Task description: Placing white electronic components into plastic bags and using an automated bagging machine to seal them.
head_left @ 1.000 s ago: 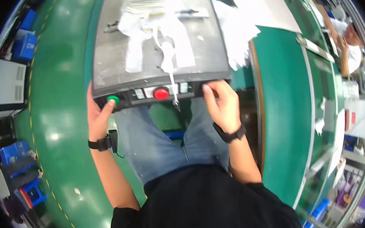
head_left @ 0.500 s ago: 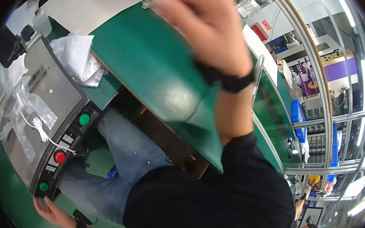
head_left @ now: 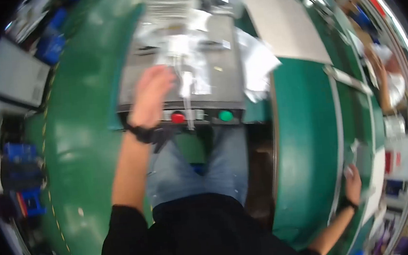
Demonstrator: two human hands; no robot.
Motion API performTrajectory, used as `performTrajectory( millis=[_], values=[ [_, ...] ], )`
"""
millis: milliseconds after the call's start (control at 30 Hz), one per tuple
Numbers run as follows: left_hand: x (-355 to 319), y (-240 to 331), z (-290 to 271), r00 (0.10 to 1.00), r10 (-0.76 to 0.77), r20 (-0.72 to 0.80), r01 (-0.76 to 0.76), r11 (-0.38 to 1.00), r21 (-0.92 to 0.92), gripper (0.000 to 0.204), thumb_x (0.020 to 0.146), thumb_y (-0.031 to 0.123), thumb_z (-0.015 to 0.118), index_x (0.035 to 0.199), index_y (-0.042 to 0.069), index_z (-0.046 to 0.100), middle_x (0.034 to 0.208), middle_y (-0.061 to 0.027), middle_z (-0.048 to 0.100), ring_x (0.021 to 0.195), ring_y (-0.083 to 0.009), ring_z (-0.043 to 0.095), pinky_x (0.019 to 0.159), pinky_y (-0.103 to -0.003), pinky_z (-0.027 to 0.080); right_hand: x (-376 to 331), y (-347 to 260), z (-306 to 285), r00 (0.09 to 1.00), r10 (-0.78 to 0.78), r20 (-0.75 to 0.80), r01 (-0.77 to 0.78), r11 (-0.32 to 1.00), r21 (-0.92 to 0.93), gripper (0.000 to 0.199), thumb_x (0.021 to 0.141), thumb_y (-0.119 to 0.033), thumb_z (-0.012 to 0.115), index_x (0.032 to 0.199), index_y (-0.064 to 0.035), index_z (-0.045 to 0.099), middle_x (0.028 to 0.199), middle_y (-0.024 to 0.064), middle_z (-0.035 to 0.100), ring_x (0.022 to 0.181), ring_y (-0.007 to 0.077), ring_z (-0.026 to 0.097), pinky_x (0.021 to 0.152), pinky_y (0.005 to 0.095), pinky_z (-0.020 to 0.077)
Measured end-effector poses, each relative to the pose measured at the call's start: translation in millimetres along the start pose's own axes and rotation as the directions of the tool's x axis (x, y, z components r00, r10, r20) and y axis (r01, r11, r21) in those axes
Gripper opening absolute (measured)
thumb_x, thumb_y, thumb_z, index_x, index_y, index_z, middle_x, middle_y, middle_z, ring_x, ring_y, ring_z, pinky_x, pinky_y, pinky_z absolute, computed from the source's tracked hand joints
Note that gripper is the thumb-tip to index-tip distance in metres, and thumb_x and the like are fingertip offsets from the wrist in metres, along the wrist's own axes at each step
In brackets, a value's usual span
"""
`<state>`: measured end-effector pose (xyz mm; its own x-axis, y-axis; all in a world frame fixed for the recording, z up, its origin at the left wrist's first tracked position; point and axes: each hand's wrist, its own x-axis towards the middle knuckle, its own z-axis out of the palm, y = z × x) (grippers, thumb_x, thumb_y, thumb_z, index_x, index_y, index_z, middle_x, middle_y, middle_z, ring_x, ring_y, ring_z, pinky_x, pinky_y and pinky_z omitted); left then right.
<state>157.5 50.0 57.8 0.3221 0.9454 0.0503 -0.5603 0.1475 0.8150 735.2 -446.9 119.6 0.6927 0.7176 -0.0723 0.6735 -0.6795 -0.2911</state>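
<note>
My left hand (head_left: 151, 95), blurred, is over the left front of a grey machine top (head_left: 130, 83), its fingers stretched out and nothing visible in them. Just right of its fingers lies a bundled white cable (head_left: 186, 85), one end hanging over the machine's front edge between the buttons. Clear plastic bags (head_left: 200, 72) lie under and around the cable. Far to the right, my right hand (head_left: 353, 185) is above the green bench strip, fingers closed round a small whitish thing that is too blurred to name.
On the machine's front panel are a red button (head_left: 178, 117) and a green button (head_left: 226, 116). White bags (head_left: 258, 64) lie beside the machine. A green bench (head_left: 305, 143) with a pale sheet (head_left: 285, 25) runs along my right. Another person's arm (head_left: 379, 78) shows beyond it.
My view has swung left, so the machine now stands in front of me. My left hand has risen from beside the machine's corner to over its top. My right hand is now lower and farther right.
</note>
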Motion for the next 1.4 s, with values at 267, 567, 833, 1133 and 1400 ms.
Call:
performTrajectory(
  millis=[267,567,833,1133,1400],
  values=[
    [25,12,15,0.923,-0.291,-0.253,0.278,0.957,-0.088,0.017,0.101,0.019,0.058,0.112,0.005,0.058,0.099,-0.0085,0.068,0.089,-0.0191,0.067,0.079,-0.032,0.053,-38,-148,-102,0.849,-0.487,-0.203,0.270,0.071,0.960,0.051,0.106,-0.037,0.050,0.145,-0.0046,0.047,0.100,0.0024,0.056,0.083,0.0090,0.055,0.065,0.0203,0.0457],
    [-55,29,15,0.934,-0.329,0.141,0.358,0.864,-0.354,0.025,0.105,0.023,0.054,0.112,0.001,0.061,0.064,0.0021,0.045,0.055,-0.0109,0.042,0.056,-0.027,0.036,31,-421,53,0.735,-0.675,0.064,0.210,0.317,0.925,0.073,0.069,-0.034,0.091,0.119,-0.0022,0.050,0.092,0.0016,0.056,0.075,0.0107,0.057,0.059,0.0234,0.0466],
    [-182,38,-33,0.947,-0.186,0.263,0.272,0.898,-0.344,0.017,0.097,0.017,0.064,0.092,0.005,0.053,0.062,0.0000,0.044,0.051,-0.0128,0.041,0.056,-0.030,0.034,104,-624,182,0.668,-0.662,0.341,0.221,0.614,0.758,0.044,0.091,-0.030,0.074,0.116,0.0048,0.064,0.081,0.0059,0.069,0.070,0.0156,0.065,0.067,0.0319,0.0534],
    [-207,9,-83,0.987,-0.162,-0.002,0.161,0.982,-0.104,0.033,0.103,0.025,0.055,0.077,0.004,0.052,0.080,-0.0084,0.054,0.076,-0.0182,0.050,0.069,-0.033,0.041,165,-665,221,0.583,-0.812,-0.031,0.789,0.557,0.258,0.023,0.090,-0.021,0.073,0.094,0.0009,0.069,0.079,0.0078,0.069,0.072,0.0172,0.063,0.067,0.0341,0.0494],
    [-188,4,-110,0.996,-0.027,-0.088,0.048,0.968,0.246,0.034,0.105,0.026,0.052,0.079,0.003,0.049,0.085,-0.0115,0.056,0.081,-0.0226,0.054,0.077,-0.034,0.043,161,-667,213,0.480,-0.864,-0.150,0.856,0.425,0.294,0.034,0.087,-0.013,0.073,0.118,-0.0002,0.066,0.107,0.0196,0.071,0.094,0.0301,0.068,0.082,0.0391,0.0517]
  ],
)
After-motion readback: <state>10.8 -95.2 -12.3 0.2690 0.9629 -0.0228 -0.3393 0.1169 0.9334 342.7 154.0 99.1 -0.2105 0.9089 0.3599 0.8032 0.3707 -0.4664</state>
